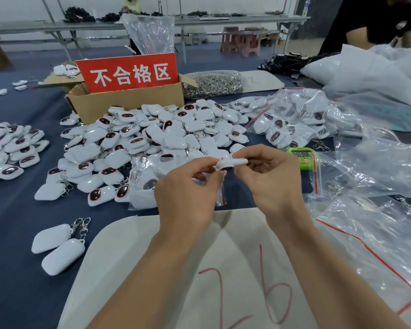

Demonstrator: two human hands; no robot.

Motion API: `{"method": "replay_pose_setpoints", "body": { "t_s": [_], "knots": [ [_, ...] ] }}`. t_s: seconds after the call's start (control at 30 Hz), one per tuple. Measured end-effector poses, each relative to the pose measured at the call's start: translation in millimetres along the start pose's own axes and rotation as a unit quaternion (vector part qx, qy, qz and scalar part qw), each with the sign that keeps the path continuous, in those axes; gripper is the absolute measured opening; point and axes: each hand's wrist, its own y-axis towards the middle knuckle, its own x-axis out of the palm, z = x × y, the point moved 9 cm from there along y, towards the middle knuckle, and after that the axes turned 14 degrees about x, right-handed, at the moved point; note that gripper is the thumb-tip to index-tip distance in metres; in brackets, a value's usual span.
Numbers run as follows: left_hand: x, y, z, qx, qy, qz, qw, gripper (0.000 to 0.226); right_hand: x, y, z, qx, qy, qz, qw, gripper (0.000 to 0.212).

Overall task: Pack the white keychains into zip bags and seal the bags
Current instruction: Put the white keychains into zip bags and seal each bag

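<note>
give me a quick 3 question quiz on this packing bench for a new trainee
1. True or false: the red sign stands in the cardboard box.
2. What do the left hand and the right hand hold between them? A) a metal clasp alone B) a white keychain at the mouth of a zip bag C) a pair of scissors
3. How many loose keychains lie by themselves just left of the white board?

Key: 1 true; 2 B; 3 two
</note>
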Motion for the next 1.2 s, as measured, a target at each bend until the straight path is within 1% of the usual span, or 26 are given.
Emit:
{"method": "replay_pose_setpoints", "body": {
  "t_s": [0.07,0.13,0.27,0.37,0.4,0.47,0.5,0.53,0.57,0.63,0.7,0.77,0.8,0.87,1.0,1.13,1.2],
  "knots": [
    [-0.9,-1.9,3.1,0.015,0.025,0.003,1.000,0.024,-2.6,-0.4,-0.9,-0.016,-0.012,0.021,1.000,0.019],
    [-2.8,-1.3,4.0,0.024,0.026,0.006,0.999,0.026,-4.8,0.1,-2.3,-0.029,-0.015,0.033,0.999,0.021],
    [-3.3,-1.2,6.3,0.021,0.014,0.001,1.000,0.028,-4.2,-1.1,-1.7,-0.023,-0.024,0.017,0.999,0.017],
    [-0.1,-3.5,7.1,0.024,0.009,-0.007,1.000,0.029,-0.8,-1.7,0.3,0.013,-0.006,-0.014,1.000,0.020],
    [1.7,-4.3,8.6,0.032,0.014,-0.017,0.999,0.035,0.7,-1.6,1.9,0.032,0.012,-0.028,0.999,0.021],
    [5.5,-5.9,16.7,0.064,0.027,-0.038,0.997,0.056,2.5,-1.4,7.4,0.077,0.048,-0.047,0.995,0.019],
    [7.3,-7.0,22.0,0.084,0.025,-0.043,0.995,0.063,2.5,-1.7,10.9,0.101,0.063,-0.052,0.992,0.016],
    [8.4,-8.0,28.1,0.106,0.019,-0.041,0.993,0.065,3.0,-2.1,14.3,0.123,0.074,-0.061,0.988,0.014],
    [9.2,-8.8,33.5,0.127,0.014,-0.037,0.991,0.062,3.9,-2.3,17.0,0.141,0.080,-0.072,0.984,0.012],
    [10.7,-9.3,39.3,0.146,0.006,-0.032,0.989,0.046,5.0,-2.0,19.1,0.156,0.081,-0.091,0.980,0.013],
    [10.2,-7.8,38.9,0.140,0.005,-0.024,0.990,0.030,4.0,-0.7,19.6,0.159,0.081,-0.092,0.980,0.018],
    [8.4,-6.1,38.1,0.137,0.018,-0.013,0.990,0.019,0.6,0.3,17.6,0.149,0.076,-0.078,0.983,0.026],
    [7.6,-5.6,37.5,0.134,0.020,-0.010,0.991,0.019,-0.3,0.2,15.3,0.139,0.067,-0.077,0.985,0.027],
    [7.0,-5.0,35.3,0.125,0.006,-0.008,0.992,0.020,1.0,-1.8,10.5,0.122,0.045,-0.085,0.988,0.018],
    [8.4,-5.9,30.2,0.106,-0.017,-0.016,0.994,0.022,2.6,-5.1,9.7,0.126,0.030,-0.086,0.988,0.009],
    [7.1,-4.8,20.4,0.079,-0.017,-0.011,0.997,0.028,5.2,-5.9,9.5,0.113,0.005,-0.089,0.990,0.029],
    [6.5,-3.8,16.0,0.069,-0.011,-0.015,0.997,0.028,7.6,-6.0,8.9,0.108,0.005,-0.094,0.990,0.031]
  ]
}}
